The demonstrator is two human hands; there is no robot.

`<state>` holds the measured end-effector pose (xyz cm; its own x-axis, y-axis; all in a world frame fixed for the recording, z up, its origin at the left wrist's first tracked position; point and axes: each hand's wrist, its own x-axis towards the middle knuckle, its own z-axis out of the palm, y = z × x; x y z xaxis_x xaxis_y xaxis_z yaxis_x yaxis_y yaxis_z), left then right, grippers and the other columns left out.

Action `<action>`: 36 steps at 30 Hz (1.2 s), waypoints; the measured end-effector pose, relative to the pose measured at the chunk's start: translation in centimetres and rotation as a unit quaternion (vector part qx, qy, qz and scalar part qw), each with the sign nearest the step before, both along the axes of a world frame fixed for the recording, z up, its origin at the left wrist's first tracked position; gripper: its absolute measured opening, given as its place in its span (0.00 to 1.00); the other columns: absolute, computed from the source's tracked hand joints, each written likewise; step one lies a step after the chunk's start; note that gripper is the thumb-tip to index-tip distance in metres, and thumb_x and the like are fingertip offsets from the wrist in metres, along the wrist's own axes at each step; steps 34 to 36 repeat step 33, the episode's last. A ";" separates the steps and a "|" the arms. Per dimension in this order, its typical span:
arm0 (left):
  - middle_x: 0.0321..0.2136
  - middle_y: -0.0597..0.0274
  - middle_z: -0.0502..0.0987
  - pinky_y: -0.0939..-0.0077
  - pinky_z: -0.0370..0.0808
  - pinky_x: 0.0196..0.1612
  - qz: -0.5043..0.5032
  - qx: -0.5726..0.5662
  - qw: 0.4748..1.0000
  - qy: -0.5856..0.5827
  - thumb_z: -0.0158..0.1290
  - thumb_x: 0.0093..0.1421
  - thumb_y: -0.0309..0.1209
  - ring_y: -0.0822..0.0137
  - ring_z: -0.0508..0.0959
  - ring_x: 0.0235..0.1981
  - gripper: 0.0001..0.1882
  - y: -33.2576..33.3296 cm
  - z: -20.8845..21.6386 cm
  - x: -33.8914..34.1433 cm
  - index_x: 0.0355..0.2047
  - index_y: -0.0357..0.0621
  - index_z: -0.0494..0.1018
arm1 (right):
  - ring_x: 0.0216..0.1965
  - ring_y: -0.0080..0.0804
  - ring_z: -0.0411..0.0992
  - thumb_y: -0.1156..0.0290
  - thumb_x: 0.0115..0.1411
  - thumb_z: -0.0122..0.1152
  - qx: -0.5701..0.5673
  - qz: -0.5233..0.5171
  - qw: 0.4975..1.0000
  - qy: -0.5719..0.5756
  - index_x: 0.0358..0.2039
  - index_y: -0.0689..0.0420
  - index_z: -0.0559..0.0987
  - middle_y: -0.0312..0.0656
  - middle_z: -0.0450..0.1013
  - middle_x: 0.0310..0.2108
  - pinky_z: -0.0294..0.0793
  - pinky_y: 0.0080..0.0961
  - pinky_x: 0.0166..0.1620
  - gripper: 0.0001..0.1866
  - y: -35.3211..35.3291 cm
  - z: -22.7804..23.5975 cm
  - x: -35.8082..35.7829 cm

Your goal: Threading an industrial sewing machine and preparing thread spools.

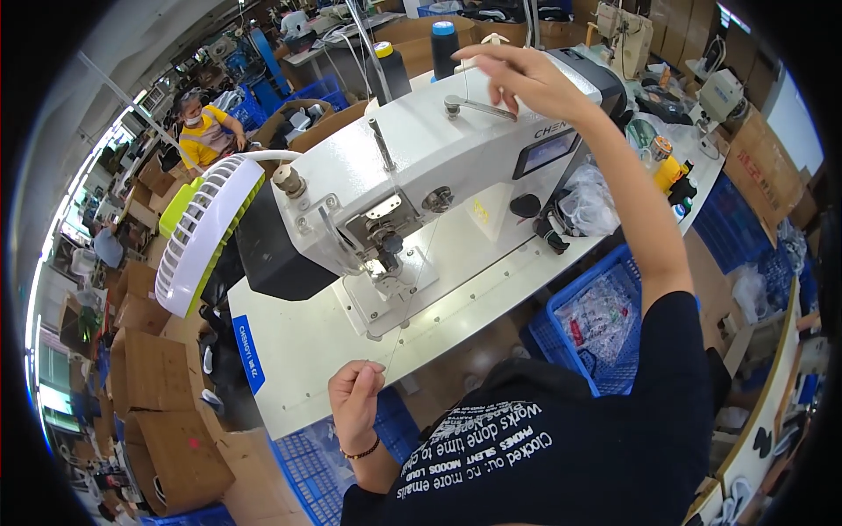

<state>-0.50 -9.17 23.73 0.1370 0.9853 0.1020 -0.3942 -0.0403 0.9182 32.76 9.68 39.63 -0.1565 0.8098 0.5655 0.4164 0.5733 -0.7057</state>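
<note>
A white sewing machine point(351, 167) stands on a white table point(298, 386) in front of me. My left hand point(355, 399) is closed in a pinch near the table's front edge. From its fingertips a fine thread point(392, 349) runs up toward the needle area point(386, 263). My right hand point(517, 79) is over the top of the machine, fingers apart and partly bent, beside a metal thread guide arm point(481, 107). A thin strand hangs near its index finger; whether the fingers touch it I cannot tell. Behind stand a thread cone with a blue top point(445, 51) and a black cone with a yellow top point(391, 70).
A white and green fan point(210, 232) is at the machine's left end. A clear plastic bag point(589, 202) lies right of the machine. Blue baskets point(561, 320) stand below the table, one holding small plastic packets. Cardboard boxes point(158, 373) line the left. A person in yellow point(206, 131) sits far left.
</note>
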 end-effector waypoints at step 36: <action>0.15 0.74 0.64 0.90 0.55 0.19 -0.020 -0.052 0.988 0.143 0.46 0.55 0.30 0.84 0.58 0.16 0.10 0.7 -1.5 4.8 0.32 0.35 0.72 | 0.21 0.22 0.65 0.69 0.41 0.58 0.361 -0.045 0.834 -0.415 0.16 0.52 0.63 0.31 0.60 0.16 0.64 0.19 0.21 0.11 -4.5 -11.5 -5.0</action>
